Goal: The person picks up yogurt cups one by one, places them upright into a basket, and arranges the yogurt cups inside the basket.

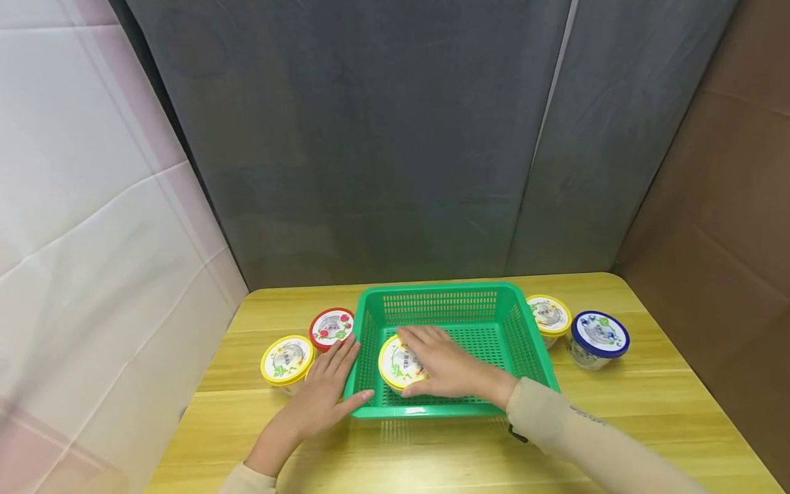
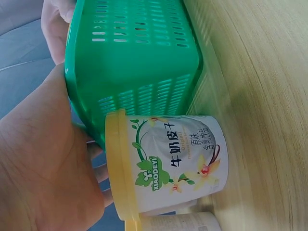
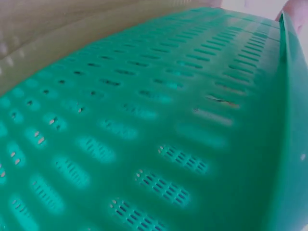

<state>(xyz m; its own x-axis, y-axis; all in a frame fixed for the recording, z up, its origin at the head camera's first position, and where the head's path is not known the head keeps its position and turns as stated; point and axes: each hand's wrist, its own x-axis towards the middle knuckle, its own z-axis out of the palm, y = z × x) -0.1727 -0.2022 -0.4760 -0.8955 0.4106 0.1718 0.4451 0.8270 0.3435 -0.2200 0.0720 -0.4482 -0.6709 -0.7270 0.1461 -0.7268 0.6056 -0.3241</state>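
Inside the green plastic basket (image 1: 453, 412), my right hand (image 1: 447, 367) grips a yellow-lidded dairy cup (image 1: 393, 360) near the basket's left wall. My left hand (image 1: 326, 387) lies with fingers extended along the basket's left rim, its thumb over the front left corner. Just under that palm, the left wrist view shows another yellow-lidded dairy cup (image 2: 178, 168) upright against the basket's outer side; the hand mostly hides it in the head view. A red-lidded cup (image 1: 331, 326) stands by the left fingertips. The basket's slotted wall (image 3: 192, 120) fills the right wrist view, hiding the right hand's grip.
A further yellow-lidded cup (image 1: 286, 359) stands on the wooden table (image 1: 216, 412) to the left. Beyond the basket's right side are a yellow-lidded cup (image 1: 549, 315) and a blue-lidded cup (image 1: 599, 336). A grey panel (image 1: 370, 171) rises behind the table.
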